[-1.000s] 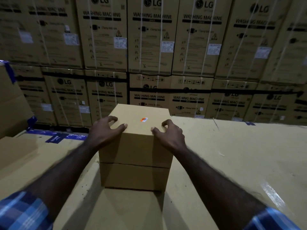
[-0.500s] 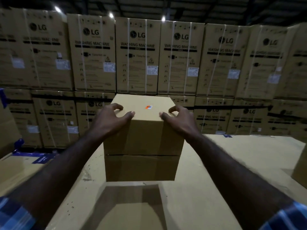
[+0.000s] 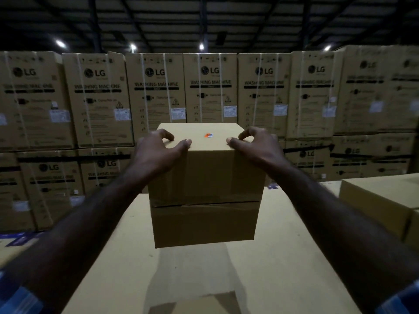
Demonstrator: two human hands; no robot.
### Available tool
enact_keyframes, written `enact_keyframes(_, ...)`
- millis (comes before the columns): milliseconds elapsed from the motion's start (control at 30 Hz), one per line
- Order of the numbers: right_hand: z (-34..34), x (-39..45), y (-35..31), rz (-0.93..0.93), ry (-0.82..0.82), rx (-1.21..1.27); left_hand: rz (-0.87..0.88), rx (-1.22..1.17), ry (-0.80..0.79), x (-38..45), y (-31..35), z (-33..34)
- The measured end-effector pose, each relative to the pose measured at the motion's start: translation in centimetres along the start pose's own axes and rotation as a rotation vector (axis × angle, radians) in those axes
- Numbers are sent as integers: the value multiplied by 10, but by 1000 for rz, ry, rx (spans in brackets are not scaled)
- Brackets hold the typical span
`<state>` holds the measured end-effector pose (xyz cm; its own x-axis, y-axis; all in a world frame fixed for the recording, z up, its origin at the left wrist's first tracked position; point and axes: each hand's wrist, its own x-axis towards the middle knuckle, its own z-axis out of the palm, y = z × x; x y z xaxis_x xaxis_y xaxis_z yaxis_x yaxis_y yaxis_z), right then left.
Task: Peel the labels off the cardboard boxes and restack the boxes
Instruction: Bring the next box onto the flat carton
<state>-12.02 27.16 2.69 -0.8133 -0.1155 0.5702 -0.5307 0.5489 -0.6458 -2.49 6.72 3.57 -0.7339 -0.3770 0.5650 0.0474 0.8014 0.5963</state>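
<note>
A plain brown cardboard box point(image 3: 205, 177), cube-like with a horizontal seam across its near face, is up in the air in front of you, clear of the broad cardboard surface point(image 3: 283, 257) beneath it; its shadow falls on that surface just below. Your left hand point(image 3: 156, 152) grips its upper left edge, thumb on the top panel and fingers curled over the corner. Your right hand point(image 3: 256, 146) mirrors this on the upper right edge, thumb on top, fingers hooked round the side.

To carry it well, squeeze evenly from both sides, because nothing supports the base. Keep the top level and lower the box flat onto its new spot rather than dropping one edge first. A second tan cardboard box point(image 3: 376, 200) sits low at your right, a likely neighbour for stacking, though I cannot tell where you mean to set this one.

The box looks clean and undented. A small orange and pale sticker point(image 3: 208, 135) lies on the top panel between your hands, so a label seems left to peel. Behind stands a wall of printed washing machine cartons point(image 3: 156, 91).
</note>
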Motion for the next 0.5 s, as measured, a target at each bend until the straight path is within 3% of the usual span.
enact_keyframes(267, -142, -23, 90, 38, -1, -54, 20, -40, -63, -54, 127, 82)
enact_keyframes(500, -201, -38, 155, 91, 18, -94, 27, -24, -154, -84, 181, 136)
